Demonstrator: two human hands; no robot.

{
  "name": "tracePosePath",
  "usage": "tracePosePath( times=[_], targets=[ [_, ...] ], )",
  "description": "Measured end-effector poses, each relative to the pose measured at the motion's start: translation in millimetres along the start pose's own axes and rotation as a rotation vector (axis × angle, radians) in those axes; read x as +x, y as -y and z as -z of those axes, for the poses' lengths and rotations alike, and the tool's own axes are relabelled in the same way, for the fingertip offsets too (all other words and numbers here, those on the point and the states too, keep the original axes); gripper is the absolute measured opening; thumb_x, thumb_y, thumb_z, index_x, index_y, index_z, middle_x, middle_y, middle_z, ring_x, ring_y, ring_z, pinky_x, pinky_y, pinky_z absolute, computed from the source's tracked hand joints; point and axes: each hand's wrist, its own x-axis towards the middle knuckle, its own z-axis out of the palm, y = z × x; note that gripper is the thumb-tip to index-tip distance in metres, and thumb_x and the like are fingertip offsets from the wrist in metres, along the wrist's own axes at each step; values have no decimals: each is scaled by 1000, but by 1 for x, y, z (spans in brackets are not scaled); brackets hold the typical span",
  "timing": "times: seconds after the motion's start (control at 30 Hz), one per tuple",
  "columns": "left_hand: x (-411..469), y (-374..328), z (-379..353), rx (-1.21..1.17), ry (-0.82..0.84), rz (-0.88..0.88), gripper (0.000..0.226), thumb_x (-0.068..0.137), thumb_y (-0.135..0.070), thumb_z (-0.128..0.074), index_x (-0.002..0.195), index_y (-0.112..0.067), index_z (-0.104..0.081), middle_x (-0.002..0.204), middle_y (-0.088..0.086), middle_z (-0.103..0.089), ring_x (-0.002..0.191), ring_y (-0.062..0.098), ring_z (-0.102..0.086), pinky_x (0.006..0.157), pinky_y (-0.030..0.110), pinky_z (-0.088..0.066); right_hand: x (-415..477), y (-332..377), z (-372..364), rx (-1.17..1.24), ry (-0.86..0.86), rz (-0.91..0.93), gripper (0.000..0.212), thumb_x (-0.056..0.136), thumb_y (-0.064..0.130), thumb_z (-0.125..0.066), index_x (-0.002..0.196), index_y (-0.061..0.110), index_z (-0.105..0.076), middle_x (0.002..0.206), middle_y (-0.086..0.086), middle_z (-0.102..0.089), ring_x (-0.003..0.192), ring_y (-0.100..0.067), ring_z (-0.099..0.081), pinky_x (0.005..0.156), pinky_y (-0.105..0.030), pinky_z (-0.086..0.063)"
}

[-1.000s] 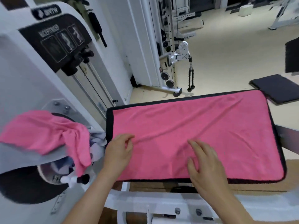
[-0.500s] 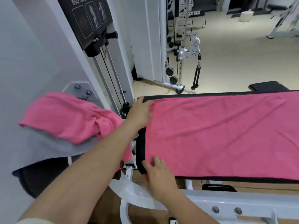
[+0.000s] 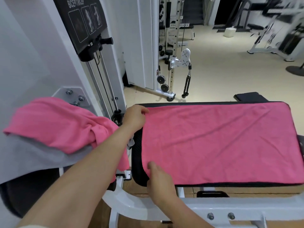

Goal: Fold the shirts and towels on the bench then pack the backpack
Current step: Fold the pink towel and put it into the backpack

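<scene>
A pink towel (image 3: 213,142) lies spread flat over the black padded bench (image 3: 137,155). My left hand (image 3: 134,117) pinches the towel's far left corner and lifts it slightly. My right hand (image 3: 158,178) grips the near left corner at the bench's front edge, its thumb on top of the cloth. A second pink cloth (image 3: 56,125) lies crumpled on top of a grey garment (image 3: 32,155), draped over the machine at the left. No backpack is in view.
A white weight machine (image 3: 92,38) with cables stands close behind the bench's left end. The bench's white steel frame (image 3: 181,209) runs across the front. A cable pulley station (image 3: 181,63) and a dark floor mat (image 3: 250,97) lie beyond on the beige floor.
Both hands slid from the towel's middle to its left end and took hold of the two left corners. The view swung left, then back right, so the bench's right end shows again.
</scene>
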Motion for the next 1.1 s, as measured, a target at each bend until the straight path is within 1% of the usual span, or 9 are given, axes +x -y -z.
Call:
tracePosePath(
  times=[0.13,0.27,0.33,0.47,0.6,0.7,0.77,0.93,1.1],
  targets=[
    [-9,-3,8,-147,-126,-63,30,83,3,-60,97,-18,-76,87,-10,-67,88,12,-63,78,14,-45,-7,-8,51,754,29,-308,26,83,-3,-56,93,18,-66,76,4,-62,59,-2,-56,53,-15,-44],
    [-12,-23,19,-163,-204,-132,16,85,-14,-65,89,-28,-71,94,-7,-66,82,5,-57,68,5,-34,-33,-41,118,1123,118,-352,22,83,-8,-60,95,5,-73,78,-9,-66,67,-15,-61,55,-23,-49],
    [-12,-42,21,-276,-222,-105,15,87,-20,-63,85,-35,-64,100,-8,-62,88,1,-56,72,7,-36,-49,-59,148,1306,89,-358,20,80,-11,-62,92,2,-72,76,-11,-66,62,-17,-63,50,-23,-51],
    [-11,-96,15,-656,-118,-43,7,91,-22,-62,87,-28,-64,93,-7,-68,91,7,-62,94,37,-50,-74,-91,190,1586,-73,-336,16,68,-3,-68,83,3,-71,74,-15,-63,65,-23,-66,57,-28,-58],
    [-4,-163,-4,-832,-75,-115,8,91,-14,-65,86,-20,-65,73,-11,-71,73,9,-65,83,36,-55,-87,-125,221,1696,-154,-283,11,71,2,-67,74,9,-76,71,-12,-67,66,-23,-67,61,-27,-59],
    [6,-217,-25,-834,-5,-174,7,85,-14,-73,85,-21,-71,79,-2,-71,75,15,-66,78,36,-57,-96,-157,240,1755,-191,-290,10,66,5,-74,74,8,-76,71,-10,-68,63,-20,-66,59,-26,-58],
    [15,-251,-43,-772,62,-215,6,80,-21,-79,82,-25,-75,83,0,-73,78,14,-66,72,32,-57,-103,-182,249,1768,-226,-334,12,62,6,-77,74,8,-76,71,-9,-67,60,-17,-65,55,-25,-57],
    [31,-324,-103,-558,132,-398,15,78,-26,-80,73,-39,-74,73,-24,-70,71,-13,-61,61,3,-42,-115,-245,268,1844,-405,-486,8,68,6,-73,72,14,-74,65,-5,-66,47,-11,-59,45,-21,-53],
    [54,-375,-170,-339,255,-534,10,88,-19,-70,96,-21,-77,84,-12,-71,72,-14,-59,70,5,-42,-111,-309,266,1615,-587,-602,13,79,16,-73,91,12,-70,74,-2,-62,53,-9,-54,49,-21,-50]
  ],
)
